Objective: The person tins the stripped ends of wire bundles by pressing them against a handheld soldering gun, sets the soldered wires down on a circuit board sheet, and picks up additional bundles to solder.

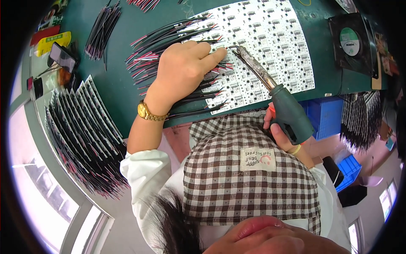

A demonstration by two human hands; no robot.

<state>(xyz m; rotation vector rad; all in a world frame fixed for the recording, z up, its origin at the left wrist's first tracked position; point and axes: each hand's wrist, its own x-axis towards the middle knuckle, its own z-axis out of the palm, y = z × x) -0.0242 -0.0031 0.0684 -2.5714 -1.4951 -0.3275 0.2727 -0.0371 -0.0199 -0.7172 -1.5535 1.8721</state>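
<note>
- A brown-and-white checked apron (220,178) covers the person's front, below the near edge of the table (114,84).
- The right hand (279,134) is closed around the handle of a soldering iron (287,108), just off the table's near edge; the handle hides some of its fingers.
- A blue crate (323,118) sits below the table's near edge, toward the right.
- The iron slants over the near side of a white sheet of small circuit boards (270,46), its bent tip reaching the sheet's left part.
- The left hand (184,65), with a gold watch (146,111) at the wrist, is above the sheet's left edge. Its fingers are curled, thumb and forefinger drawn close just beside the iron's tip; whether they pinch a wire, I cannot tell.
- Black wires (163,36) with red and white ends lie in rows across the sheet's left edge, some under that hand.
- Wired boards (80,131) stand in a row past the table's left edge.
- A square black fan (353,42) stands near the table's right end.
- A loose wire bundle (102,31) lies toward the table's far left corner.
</note>
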